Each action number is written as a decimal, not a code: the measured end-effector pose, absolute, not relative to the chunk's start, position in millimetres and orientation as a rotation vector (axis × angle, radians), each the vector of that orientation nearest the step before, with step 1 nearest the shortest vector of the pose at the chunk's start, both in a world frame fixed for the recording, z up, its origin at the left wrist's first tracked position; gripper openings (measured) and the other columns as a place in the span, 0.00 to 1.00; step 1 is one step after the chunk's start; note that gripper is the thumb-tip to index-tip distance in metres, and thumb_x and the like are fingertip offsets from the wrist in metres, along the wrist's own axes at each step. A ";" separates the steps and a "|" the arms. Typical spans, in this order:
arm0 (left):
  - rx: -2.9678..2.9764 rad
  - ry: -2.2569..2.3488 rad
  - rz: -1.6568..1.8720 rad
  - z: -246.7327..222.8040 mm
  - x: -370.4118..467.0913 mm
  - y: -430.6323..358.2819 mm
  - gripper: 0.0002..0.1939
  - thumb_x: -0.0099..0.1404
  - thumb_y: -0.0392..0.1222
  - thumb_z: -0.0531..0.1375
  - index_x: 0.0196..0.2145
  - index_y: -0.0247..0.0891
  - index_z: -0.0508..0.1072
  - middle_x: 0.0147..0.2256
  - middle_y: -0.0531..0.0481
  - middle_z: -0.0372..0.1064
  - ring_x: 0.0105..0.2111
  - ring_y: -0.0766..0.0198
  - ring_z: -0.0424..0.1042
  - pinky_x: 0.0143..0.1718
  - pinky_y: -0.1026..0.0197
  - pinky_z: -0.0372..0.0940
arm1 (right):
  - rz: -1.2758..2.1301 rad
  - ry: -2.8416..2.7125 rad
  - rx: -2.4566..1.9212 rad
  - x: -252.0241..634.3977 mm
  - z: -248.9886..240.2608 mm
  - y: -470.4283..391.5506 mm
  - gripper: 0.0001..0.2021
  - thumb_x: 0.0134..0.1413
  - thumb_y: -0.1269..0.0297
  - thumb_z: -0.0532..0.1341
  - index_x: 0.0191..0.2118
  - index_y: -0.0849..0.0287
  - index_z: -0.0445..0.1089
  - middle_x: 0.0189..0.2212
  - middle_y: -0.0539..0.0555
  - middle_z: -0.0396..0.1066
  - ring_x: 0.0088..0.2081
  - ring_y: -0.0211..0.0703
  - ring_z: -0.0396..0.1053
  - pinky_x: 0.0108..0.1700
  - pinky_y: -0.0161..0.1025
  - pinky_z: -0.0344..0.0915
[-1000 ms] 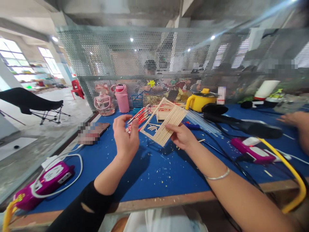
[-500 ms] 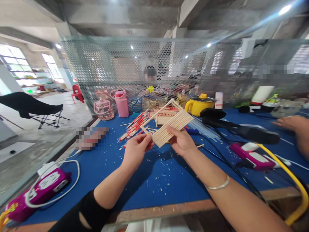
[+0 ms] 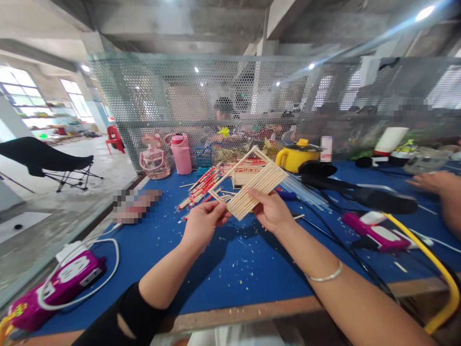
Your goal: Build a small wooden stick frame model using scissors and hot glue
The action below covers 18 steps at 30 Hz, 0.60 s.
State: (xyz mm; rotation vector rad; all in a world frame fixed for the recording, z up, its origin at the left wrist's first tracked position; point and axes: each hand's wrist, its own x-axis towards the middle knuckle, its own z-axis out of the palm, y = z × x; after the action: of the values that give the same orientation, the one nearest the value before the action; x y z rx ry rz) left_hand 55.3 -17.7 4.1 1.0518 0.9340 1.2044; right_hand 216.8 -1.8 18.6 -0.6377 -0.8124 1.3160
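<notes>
A small wooden stick frame point(image 3: 256, 185), partly covered by a row of parallel sticks, is held up above the blue table, tilted. My left hand point(image 3: 207, 218) pinches its lower left corner between thumb and fingers. My right hand point(image 3: 268, 209) grips the stick-covered part from the lower right, thumb on top and the other fingers behind. Behind the frame lie red-and-white wrapped sticks point(image 3: 203, 186) and a small wooden piece point(image 3: 242, 179), partly hidden by it.
Left: a purple power strip point(image 3: 77, 269) with white cable. Back: pink bottles point(image 3: 181, 154), a yellow pot point(image 3: 297, 157) and a mesh screen point(image 3: 162, 96). Right: clear glue sticks point(image 3: 309, 192), black cables, another power strip point(image 3: 378, 233) and another person's hand point(image 3: 435, 182).
The wooden frame has shifted very slightly left and its angle differs a little. Both my hands keep their grips in nearly the same place.
</notes>
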 end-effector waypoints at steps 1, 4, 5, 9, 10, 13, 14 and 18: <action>1.026 0.921 1.199 5.6 54.8 -17.8 0.17 0.52 0.51 0.67 0.31 0.34 0.77 0.27 0.49 0.75 0.25 0.72 0.71 0.28 0.70 0.66 | 1.320 -0.804 -0.621 217.4 19.0 -1.5 0.17 0.29 0.69 0.73 0.31 0.57 0.73 0.29 0.47 0.76 0.32 0.42 0.73 0.37 0.41 0.71; 1.006 0.901 1.183 7.7 54.3 -17.6 0.19 0.55 0.55 0.63 0.32 0.34 0.77 0.29 0.48 0.75 0.28 0.69 0.72 0.29 0.68 0.67 | 1.313 -0.769 -0.606 217.2 18.1 -0.8 0.17 0.28 0.69 0.74 0.31 0.57 0.73 0.29 0.47 0.77 0.31 0.42 0.73 0.38 0.42 0.71; 1.036 0.907 1.177 7.1 54.4 -17.4 0.19 0.54 0.55 0.64 0.32 0.34 0.77 0.28 0.48 0.74 0.28 0.69 0.72 0.29 0.68 0.67 | 1.312 -0.759 -0.614 216.3 17.1 -0.9 0.18 0.28 0.68 0.74 0.31 0.57 0.73 0.28 0.47 0.77 0.31 0.42 0.73 0.38 0.42 0.71; 1.140 0.963 1.176 2.3 54.7 -15.4 0.19 0.47 0.53 0.68 0.29 0.34 0.77 0.26 0.51 0.72 0.26 0.70 0.67 0.30 0.66 0.66 | 1.347 -0.781 -0.627 210.9 13.3 -3.1 0.18 0.27 0.68 0.75 0.31 0.58 0.73 0.27 0.48 0.77 0.32 0.45 0.74 0.40 0.44 0.71; 1.136 0.973 1.189 1.9 54.0 -14.5 0.19 0.46 0.53 0.69 0.29 0.34 0.77 0.26 0.51 0.72 0.25 0.70 0.67 0.31 0.66 0.66 | 1.356 -0.793 -0.620 209.8 13.0 -3.9 0.18 0.28 0.67 0.75 0.32 0.58 0.73 0.28 0.48 0.77 0.33 0.45 0.74 0.41 0.44 0.71; 1.132 0.989 1.212 3.7 48.4 -10.6 0.22 0.43 0.54 0.69 0.30 0.35 0.78 0.31 0.49 0.74 0.29 0.67 0.68 0.33 0.64 0.66 | 1.350 -0.806 -0.597 208.1 13.4 -6.2 0.19 0.29 0.66 0.74 0.34 0.56 0.74 0.29 0.48 0.78 0.34 0.45 0.74 0.40 0.42 0.71; 1.145 1.001 1.210 4.7 45.6 -9.0 0.22 0.42 0.55 0.69 0.31 0.35 0.78 0.32 0.49 0.74 0.30 0.66 0.69 0.33 0.63 0.66 | 1.340 -0.813 -0.590 208.0 13.6 -6.8 0.20 0.29 0.66 0.74 0.35 0.55 0.74 0.29 0.47 0.78 0.34 0.44 0.74 0.39 0.41 0.71; 1.377 1.144 1.155 6.0 32.8 -2.1 0.24 0.48 0.59 0.65 0.34 0.35 0.78 0.29 0.50 0.73 0.28 0.65 0.68 0.30 0.64 0.64 | 1.310 -0.867 -0.606 208.2 12.9 -7.8 0.23 0.30 0.68 0.73 0.39 0.55 0.75 0.33 0.48 0.78 0.35 0.45 0.74 0.38 0.41 0.71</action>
State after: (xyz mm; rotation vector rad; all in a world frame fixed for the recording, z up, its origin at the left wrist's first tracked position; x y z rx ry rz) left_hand 32.8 -2.1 6.0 1.3765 1.1437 1.1546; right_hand 208.2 -7.8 12.9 -0.6062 -0.8667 1.3101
